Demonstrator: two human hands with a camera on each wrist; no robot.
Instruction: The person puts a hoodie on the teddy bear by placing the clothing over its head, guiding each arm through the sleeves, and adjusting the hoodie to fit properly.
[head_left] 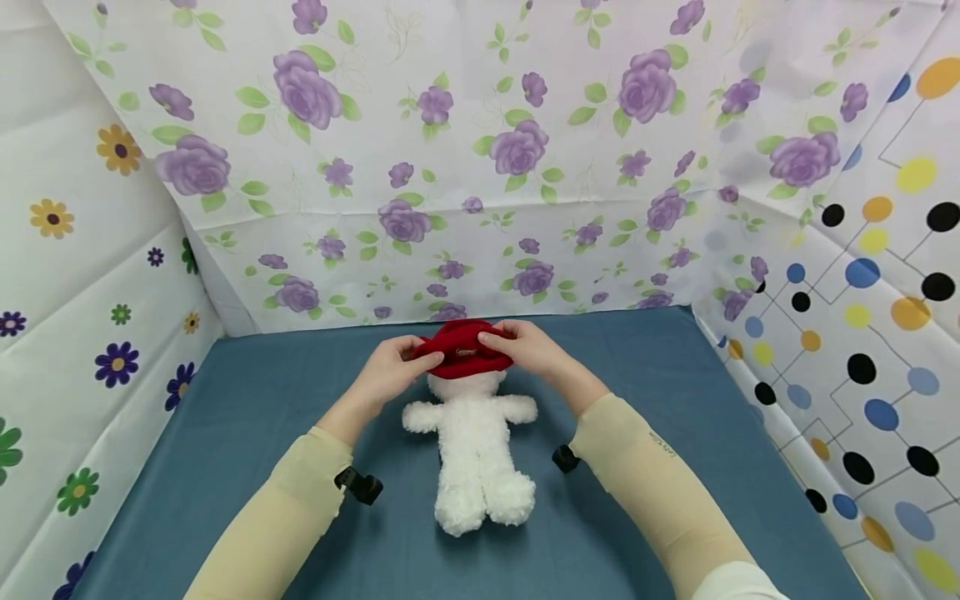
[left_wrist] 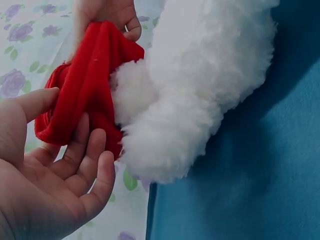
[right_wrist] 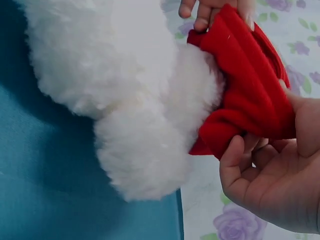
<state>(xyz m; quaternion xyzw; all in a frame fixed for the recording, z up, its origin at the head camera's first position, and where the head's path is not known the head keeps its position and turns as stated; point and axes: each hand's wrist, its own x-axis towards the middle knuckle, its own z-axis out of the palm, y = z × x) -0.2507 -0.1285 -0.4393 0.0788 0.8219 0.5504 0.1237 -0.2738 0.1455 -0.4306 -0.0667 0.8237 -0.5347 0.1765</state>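
A white fluffy stuffed toy (head_left: 472,450) lies stretched out on the blue surface, its legs towards the person. A red cloth garment (head_left: 457,333) covers most of its head, and whether it is a hat or a small top cannot be told. My left hand (head_left: 386,371) pinches the garment's left edge between thumb and fingers. On the opposite edge my right hand (head_left: 528,346) grips the cloth the same way. Both wrist views show the red fabric (left_wrist: 97,75) held spread at the toy's head end, thumbs on the outside. The toy's face is hidden.
Blue cloth (head_left: 300,383) covers the table. Behind it hangs a white sheet with purple flowers (head_left: 517,150). Flower-patterned cloth (head_left: 112,275) stands on the left and dotted cloth (head_left: 862,333) on the right. A small black camera (head_left: 360,485) is strapped to the left wrist.
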